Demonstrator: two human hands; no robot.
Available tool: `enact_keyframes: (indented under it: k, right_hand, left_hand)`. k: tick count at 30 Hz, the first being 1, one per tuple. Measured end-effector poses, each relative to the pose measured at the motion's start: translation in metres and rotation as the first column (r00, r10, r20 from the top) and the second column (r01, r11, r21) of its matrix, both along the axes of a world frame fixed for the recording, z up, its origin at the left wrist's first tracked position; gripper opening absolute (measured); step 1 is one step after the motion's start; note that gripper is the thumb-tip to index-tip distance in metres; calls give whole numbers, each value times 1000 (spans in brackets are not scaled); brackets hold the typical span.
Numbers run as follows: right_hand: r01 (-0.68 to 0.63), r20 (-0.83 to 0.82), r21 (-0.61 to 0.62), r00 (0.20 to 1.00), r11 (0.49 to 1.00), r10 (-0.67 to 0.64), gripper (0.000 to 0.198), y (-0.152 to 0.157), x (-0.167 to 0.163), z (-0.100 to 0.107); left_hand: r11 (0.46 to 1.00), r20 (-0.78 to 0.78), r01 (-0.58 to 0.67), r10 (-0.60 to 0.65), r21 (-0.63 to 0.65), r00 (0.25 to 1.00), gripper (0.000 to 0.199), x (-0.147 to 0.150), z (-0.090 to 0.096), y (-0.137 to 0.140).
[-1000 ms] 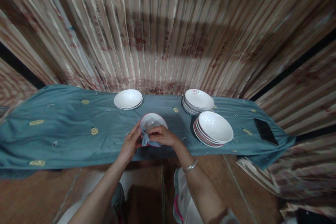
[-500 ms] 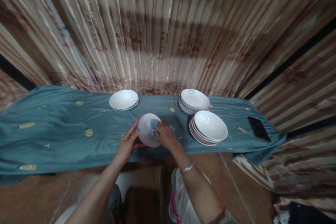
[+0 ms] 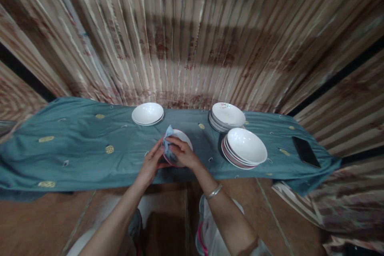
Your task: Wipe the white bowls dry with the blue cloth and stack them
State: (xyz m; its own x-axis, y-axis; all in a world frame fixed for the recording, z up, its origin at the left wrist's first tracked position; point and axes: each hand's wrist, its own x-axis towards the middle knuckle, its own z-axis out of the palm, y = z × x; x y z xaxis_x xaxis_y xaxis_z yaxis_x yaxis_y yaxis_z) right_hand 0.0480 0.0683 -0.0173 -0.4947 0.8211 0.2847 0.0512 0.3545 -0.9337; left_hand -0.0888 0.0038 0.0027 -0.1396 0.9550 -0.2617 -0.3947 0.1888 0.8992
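Note:
A white bowl (image 3: 186, 139) with a red rim is tilted up near the table's front edge. My left hand (image 3: 152, 161) is closed on its left side, thumb over the rim. Inside the bowl, my right hand (image 3: 182, 151) presses a light blue cloth (image 3: 168, 144) against the left inner wall, fingers closed on it. Part of the cloth sticks up above the rim. The bowl's lower inside is hidden behind my right hand.
A blue-green cloth (image 3: 90, 156) covers the table. White bowls (image 3: 147, 113) sit at the back left. A stack of plates (image 3: 228, 115) stands at the back right, with stacked bowls (image 3: 246, 146) in front. A black phone (image 3: 306, 151) lies far right. A curtain (image 3: 192, 48) hangs behind.
My right hand and the blue cloth have moved from the bowl's right side to its left inner wall. My left hand keeps its hold. The whole view has shifted slightly.

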Motion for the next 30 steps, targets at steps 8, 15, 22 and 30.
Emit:
enact_keyframes:
  k: [8, 15, 22, 30]
  right_hand:
    - [-180, 134, -253, 966, 951, 219, 22, -3, 19, 9]
    - [-99, 642, 17, 764, 995, 65, 20, -10, 40, 25]
    - [74, 773, 307, 562, 949, -294, 26, -12, 39, 25]
    - [175, 478, 295, 824, 939, -303, 44, 1, 17, 2]
  left_hand:
    - [1000, -25, -30, 30, 4, 999, 63, 1, -1, 2]
    - [1000, -70, -22, 23, 8, 997, 61, 1, -3, 4]
    - [999, -93, -34, 32, -13, 995, 59, 3, -1, 6]
    - [999, -39, -26, 25, -26, 999, 61, 5, 4, 2]
